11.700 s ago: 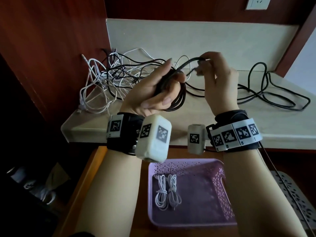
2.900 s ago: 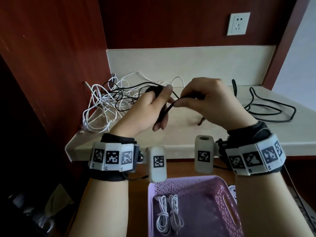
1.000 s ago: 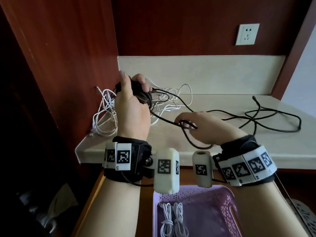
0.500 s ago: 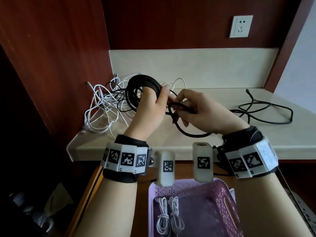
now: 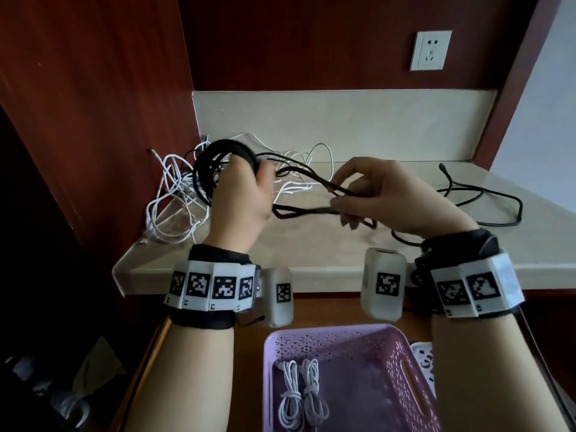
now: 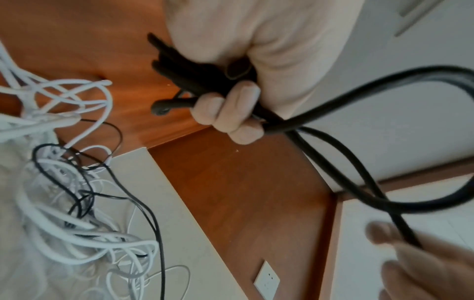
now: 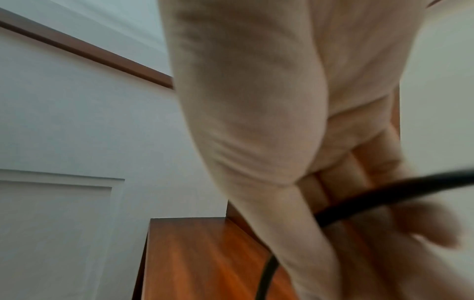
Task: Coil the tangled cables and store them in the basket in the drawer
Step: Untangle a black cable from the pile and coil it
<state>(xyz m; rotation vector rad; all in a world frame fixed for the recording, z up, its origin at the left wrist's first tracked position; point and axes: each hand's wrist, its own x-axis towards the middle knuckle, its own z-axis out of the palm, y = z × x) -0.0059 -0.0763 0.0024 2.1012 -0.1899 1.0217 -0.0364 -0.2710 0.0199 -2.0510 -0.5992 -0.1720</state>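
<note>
Your left hand (image 5: 240, 194) gripped the coiled part of the black cable (image 5: 218, 157) above the counter (image 5: 311, 244); your right hand (image 5: 389, 198) pinched, as far as the blur allowed, its loose run; two coiled white cables (image 5: 300, 397) lay in the pink basket (image 5: 402, 363) below.

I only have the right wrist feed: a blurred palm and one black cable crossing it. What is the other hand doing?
Observer: The left hand grips a bundle of black coils, raised above the counter.
Operator: How much is still loose?
Observer: A slack length of the black cable lies on the counter beyond the right hand.
Operator: Anything stored yet?
Observer: Two white coiled cables lie in the pink basket.
</note>
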